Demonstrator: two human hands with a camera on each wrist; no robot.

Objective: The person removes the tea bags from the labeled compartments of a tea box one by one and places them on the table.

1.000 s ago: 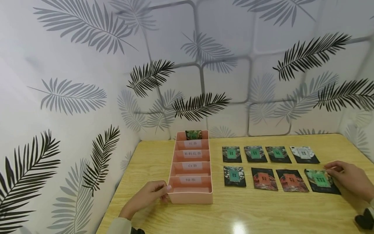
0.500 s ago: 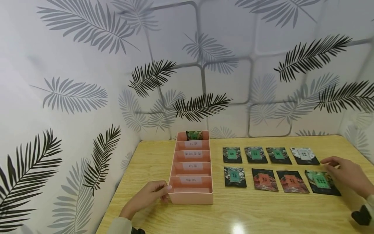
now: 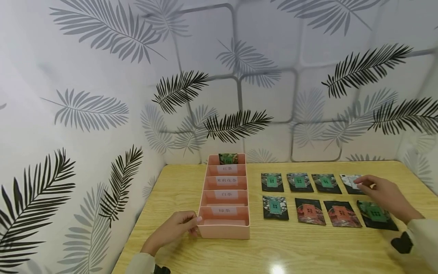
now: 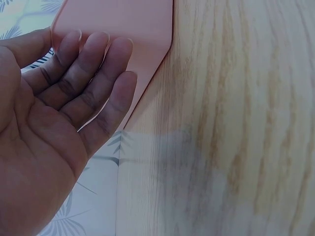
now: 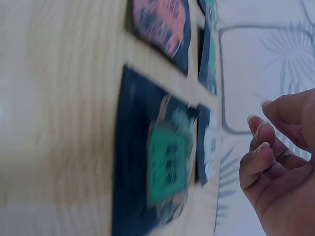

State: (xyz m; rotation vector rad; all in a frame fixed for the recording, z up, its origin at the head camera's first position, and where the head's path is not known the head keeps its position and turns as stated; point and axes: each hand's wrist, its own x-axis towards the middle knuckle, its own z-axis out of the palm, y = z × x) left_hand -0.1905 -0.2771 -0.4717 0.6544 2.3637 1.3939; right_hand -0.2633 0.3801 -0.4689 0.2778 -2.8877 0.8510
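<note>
My left hand (image 3: 175, 229) holds the near left corner of a long pink divided box (image 3: 224, 232). Its thumb lies on the rim, and in the left wrist view its curled fingers (image 4: 91, 69) rest against the outer wall. One green-labelled sachet (image 3: 228, 159) stands in the farthest compartment; the nearer ones carry white labels with Chinese writing. My right hand (image 3: 386, 196), loosely curled and holding nothing, hovers by a black-and-white sachet (image 3: 346, 180), partly covering it. Just in front lies a black sachet with a green label (image 5: 167, 164), its far edge near the hand.
To the left, two sachets with red labels (image 3: 309, 211) and a white-flowered sachet (image 3: 275, 207) lie in the front row. Several green-labelled sachets (image 3: 272, 182) form the back row. The wooden table (image 3: 291, 247) ends at a leaf-patterned backdrop (image 3: 273, 95).
My right hand has left the front green-labelled sachet and moved left and away from me, to the black-and-white sachet. The left hand keeps its place on the box.
</note>
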